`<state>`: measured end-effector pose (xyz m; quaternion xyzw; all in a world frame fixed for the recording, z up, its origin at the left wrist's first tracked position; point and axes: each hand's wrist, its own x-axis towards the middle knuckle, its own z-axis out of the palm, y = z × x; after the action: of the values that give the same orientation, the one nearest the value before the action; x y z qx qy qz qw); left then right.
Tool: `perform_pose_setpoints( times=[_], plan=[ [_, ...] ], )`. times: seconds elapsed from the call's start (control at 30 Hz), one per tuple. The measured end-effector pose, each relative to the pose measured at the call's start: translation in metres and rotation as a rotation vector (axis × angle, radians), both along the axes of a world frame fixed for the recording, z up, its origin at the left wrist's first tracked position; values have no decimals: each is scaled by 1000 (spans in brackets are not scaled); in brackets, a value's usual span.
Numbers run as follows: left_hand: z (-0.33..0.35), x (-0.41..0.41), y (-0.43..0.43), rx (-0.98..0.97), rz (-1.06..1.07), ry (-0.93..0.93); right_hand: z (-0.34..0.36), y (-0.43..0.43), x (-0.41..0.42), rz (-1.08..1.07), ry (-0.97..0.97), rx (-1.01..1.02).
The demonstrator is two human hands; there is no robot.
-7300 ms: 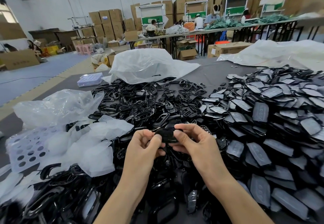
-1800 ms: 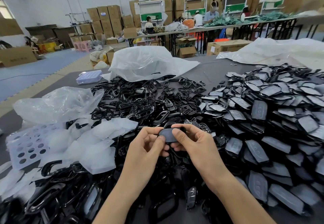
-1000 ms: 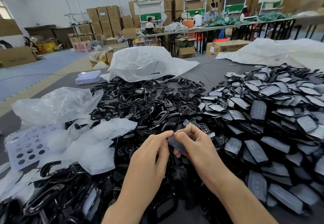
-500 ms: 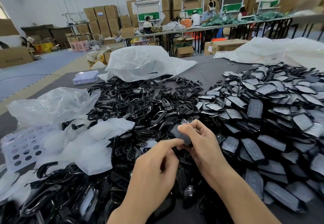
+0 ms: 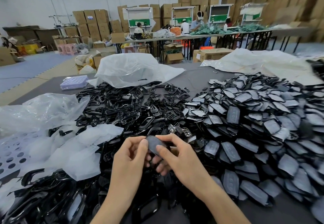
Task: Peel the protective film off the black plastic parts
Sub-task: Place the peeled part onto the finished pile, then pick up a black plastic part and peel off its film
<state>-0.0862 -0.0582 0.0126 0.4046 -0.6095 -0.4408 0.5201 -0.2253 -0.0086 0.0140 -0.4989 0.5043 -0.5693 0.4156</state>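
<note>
A small black plastic part [image 5: 154,144] with a dull grey film on its face is held low in the middle of the head view. My left hand [image 5: 130,155] pinches its left end between thumb and fingers. My right hand [image 5: 177,155] holds its right side, the thumb pressed on the filmed face. A large heap of filmed parts [image 5: 254,123] lies to the right. A pile of glossy black frames [image 5: 122,108] lies ahead and to the left.
Peeled film scraps [image 5: 78,146] and clear plastic bags [image 5: 42,111] lie at the left over a white perforated tray [image 5: 10,155]. A white bag [image 5: 129,69] and a small lilac tray [image 5: 74,81] sit at the far table edge. People work at distant tables.
Half a second ago my right hand alone held the part while the left reached over it. Now both hands grip it again, face up, slightly nearer to me.
</note>
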Motion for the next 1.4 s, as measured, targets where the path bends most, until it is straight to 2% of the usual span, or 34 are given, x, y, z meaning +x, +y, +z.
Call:
perform_pose_setpoints(
  times=[0.1,0.23,0.33,0.53,0.63,0.73,0.83,0.93,1.03,1.13,1.2,1.27,1.4],
  plan=[
    [4,-5,8,-4,-73,27,14,3,-19,-133,70,-31],
    [2,-4,13,-59,-93,-70,59,-5,-81,-557,-138,-209],
    [0,8,11,-115,-45,-204,71,-9,-102,-692,-226,-205],
    [3,37,-21,-286,74,-633,28,-20,-44,-466,99,-127],
    [8,42,-39,-353,114,-846,6,-30,-17,-406,412,-63],
    [22,37,-57,-413,142,-888,-11,-36,-4,-334,737,12],
    [34,22,-83,-497,198,-1049,-21,-35,-1,-331,848,-31],
    [40,9,-109,-400,212,-1329,-22,-33,-5,-349,720,-73],
    [39,8,-123,-370,196,-1444,-22,-31,-7,-364,554,-112],
    [40,15,-123,-465,203,-1376,-21,-31,-8,-364,459,-109],
    [43,21,-116,-554,180,-1248,-19,-32,-9,-375,404,-109],
    [48,22,-100,-723,127,-1090,-15,-32,-9,-372,310,-98],
    [45,15,-66,-1091,5,-951,-1,-35,-6,-187,-254,-30]
  ],
)
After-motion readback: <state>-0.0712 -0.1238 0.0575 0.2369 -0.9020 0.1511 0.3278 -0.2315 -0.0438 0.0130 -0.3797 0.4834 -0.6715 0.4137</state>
